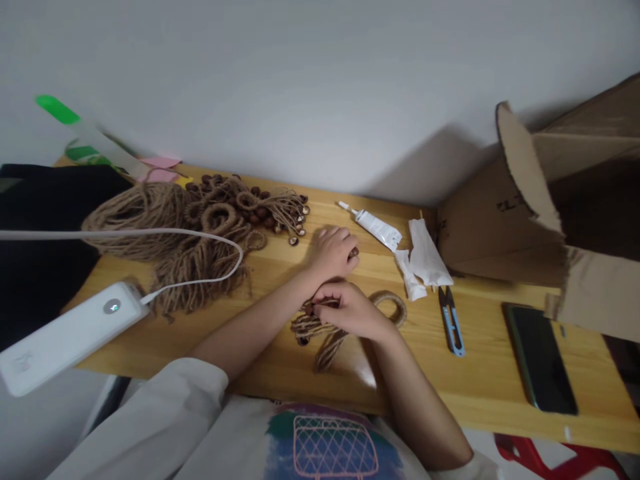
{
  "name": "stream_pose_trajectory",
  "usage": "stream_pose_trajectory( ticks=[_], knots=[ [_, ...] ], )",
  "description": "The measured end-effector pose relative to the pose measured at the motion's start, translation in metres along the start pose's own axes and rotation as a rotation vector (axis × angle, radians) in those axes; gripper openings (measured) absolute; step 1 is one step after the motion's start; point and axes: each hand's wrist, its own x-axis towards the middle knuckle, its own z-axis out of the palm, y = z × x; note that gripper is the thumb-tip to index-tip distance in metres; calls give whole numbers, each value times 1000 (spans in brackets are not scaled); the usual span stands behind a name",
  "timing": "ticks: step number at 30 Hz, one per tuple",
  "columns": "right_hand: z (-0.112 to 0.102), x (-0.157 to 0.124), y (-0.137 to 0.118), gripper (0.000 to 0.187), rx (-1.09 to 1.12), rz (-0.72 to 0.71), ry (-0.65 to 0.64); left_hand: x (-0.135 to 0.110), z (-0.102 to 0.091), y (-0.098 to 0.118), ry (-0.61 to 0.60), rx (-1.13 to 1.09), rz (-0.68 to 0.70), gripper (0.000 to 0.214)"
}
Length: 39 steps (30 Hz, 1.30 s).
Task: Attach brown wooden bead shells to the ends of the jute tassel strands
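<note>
My left hand [332, 253] is closed, resting on the wooden table, with a small round brown bead [354, 253] showing at its fingers. Just in front of it, my right hand [353, 311] pinches at the end of a twine tassel, where another brown bead [309, 309] shows by the fingertips. The twine strands [327, 352] fan out under that hand, and a twine-wrapped ring [399, 308] lies at its wrist side. My left wrist crosses close to the right fingers. The palms and part of the tassel are hidden.
A twine heap [145, 220] and several bead-ended tassels [260, 203] lie at the left, with a white power bank [70, 337] and cable before them. To the right are a glue tube [379, 228], white tissue [427, 257], blue thread snips [453, 323], a phone [543, 363] and a cardboard box [480, 220].
</note>
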Motion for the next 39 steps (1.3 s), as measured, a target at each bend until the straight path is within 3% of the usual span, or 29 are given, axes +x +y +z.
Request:
stream_pose_trajectory(
  ticks=[13, 39],
  knots=[
    [0, 0, 0, 11, -2, 24, -7, 1, 3, -3, 10, 1, 59, 13],
    [1, -1, 1, 11, -34, 10, -5, 2, -3, -1, -13, -33, 51, 13]
  ],
)
